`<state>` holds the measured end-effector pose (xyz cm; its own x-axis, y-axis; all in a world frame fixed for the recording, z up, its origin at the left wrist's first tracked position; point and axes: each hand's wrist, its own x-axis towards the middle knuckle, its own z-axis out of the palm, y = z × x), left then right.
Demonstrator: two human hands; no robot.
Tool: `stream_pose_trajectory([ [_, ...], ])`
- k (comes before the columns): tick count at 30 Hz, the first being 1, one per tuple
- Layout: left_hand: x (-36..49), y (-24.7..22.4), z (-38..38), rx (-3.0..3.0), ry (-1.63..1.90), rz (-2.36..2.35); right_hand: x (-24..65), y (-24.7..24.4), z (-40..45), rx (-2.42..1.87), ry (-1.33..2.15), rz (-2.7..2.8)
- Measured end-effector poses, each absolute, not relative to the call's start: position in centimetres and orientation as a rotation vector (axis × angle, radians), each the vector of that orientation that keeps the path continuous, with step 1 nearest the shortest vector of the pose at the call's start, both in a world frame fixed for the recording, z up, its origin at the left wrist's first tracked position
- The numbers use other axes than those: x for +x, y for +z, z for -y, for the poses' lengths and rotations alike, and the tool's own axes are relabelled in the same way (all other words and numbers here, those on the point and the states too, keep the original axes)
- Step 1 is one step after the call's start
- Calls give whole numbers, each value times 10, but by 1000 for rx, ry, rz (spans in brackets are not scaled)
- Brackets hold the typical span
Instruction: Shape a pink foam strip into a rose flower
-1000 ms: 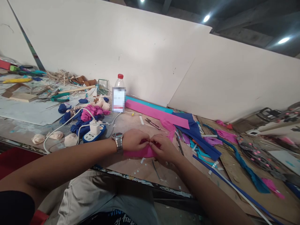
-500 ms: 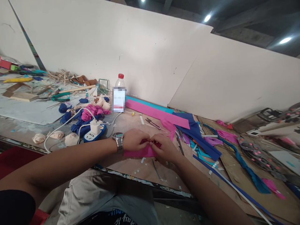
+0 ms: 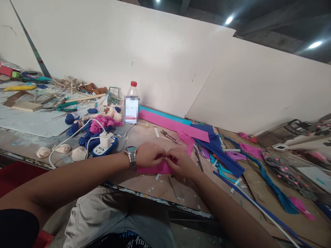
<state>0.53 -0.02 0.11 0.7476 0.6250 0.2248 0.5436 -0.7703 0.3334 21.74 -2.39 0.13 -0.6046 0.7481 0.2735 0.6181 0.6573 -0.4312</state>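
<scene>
One vivid pink piece [image 3: 153, 169], plain, thin; straight-edged (partly hidden)

a white wall [image 3: 160, 51], dotted with small dark marks, stands along the far edge of the desk [image 3: 139, 136]. a seam [image 3: 200, 91] slants down it to that edge, and further left a narrow dark gap [image 3: 33, 49] splits it. above the wall's notched top shows a dark ceiling [image 3: 274, 24] with a beam [image 3: 184, 6] and three bright lights [image 3: 315, 44]. the desk's brown top is paint-stained, its near edge chipped and flecked. below that edge are shade, a dull floor [image 3: 188, 236] and, toward the left, something red [image 3: 18, 181].
</scene>
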Motion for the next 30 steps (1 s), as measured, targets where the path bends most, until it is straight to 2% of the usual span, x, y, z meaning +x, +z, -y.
stream_pose_trajectory([
  [30,6,0,0,2723,478,-896,219,-1,24,-1081,439,2452],
])
